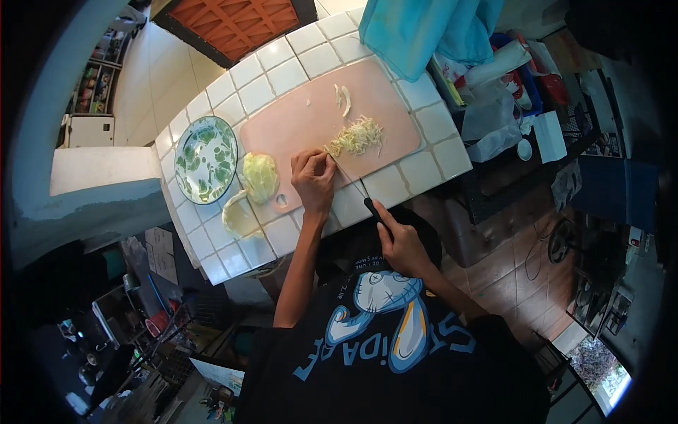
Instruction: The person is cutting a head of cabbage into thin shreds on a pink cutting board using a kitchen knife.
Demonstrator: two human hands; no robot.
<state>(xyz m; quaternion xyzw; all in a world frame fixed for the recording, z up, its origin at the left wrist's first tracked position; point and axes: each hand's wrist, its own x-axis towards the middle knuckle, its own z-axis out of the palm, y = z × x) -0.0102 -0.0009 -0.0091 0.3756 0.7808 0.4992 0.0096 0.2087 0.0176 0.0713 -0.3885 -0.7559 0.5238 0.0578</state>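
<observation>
My right hand (403, 245) grips the black handle of a kitchen knife (373, 208), whose thin blade slants across the near edge of a pink cutting board (296, 119). The blade's tip reaches my left hand (313, 177). The fingers of that hand are curled down on the board, pinching a small cabbage piece (329, 151), mostly hidden by the fingertips. Shredded cabbage (360, 137) lies in a loose pile just beyond, with pale cut strips (343, 100) farther back. Left of the board's handle hole sit a partly peeled cabbage (259, 177) and a loose cupped leaf (241, 216).
An enamel plate (205, 160) with green blotches stands at the left of the white tiled counter (233, 259). Turquoise cloth (418, 32) hangs over the far right corner. Plastic bags (492, 127) and a blue basket (532, 95) crowd the right side.
</observation>
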